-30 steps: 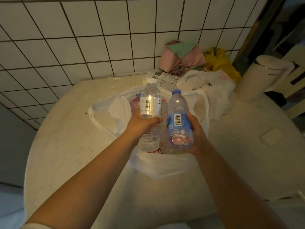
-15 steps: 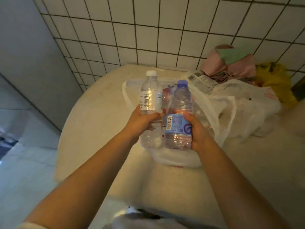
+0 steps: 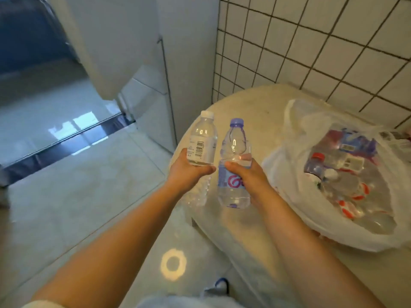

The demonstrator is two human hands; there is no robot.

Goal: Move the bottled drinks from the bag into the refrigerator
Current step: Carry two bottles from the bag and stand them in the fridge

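Left grip: the left hand (image 3: 189, 172) has fingers and thumb curled round the middle of a clear plastic bottle with a white cap and a barcoded label (image 3: 202, 141), held upright.
Right grip: the right hand (image 3: 246, 174) is wrapped round the waist of a clear plastic bottle with a lilac cap and a blue-and-pink label (image 3: 233, 174), also upright.
Bottles: the two stand side by side, just apart, held in the air over the near left edge of the bench.
Bench: a pale, rounded stone-look bench (image 3: 251, 103) lies under and to the right of the hands, set against the wall.
Bag: a thin white translucent plastic bag (image 3: 295, 181) lies open on the bench to the right of the right hand; more bottled drinks (image 3: 340, 172), one with a red cap, show inside it.
Wall: white square tiles with dark grout (image 3: 311, 45) rise behind the bench.
Refrigerator: a tall white appliance body (image 3: 124, 41) stands at upper left, well apart from the bottles; whether its door is open cannot be told.
Floor: glossy pale tiles (image 3: 77, 196) fill the lower left.
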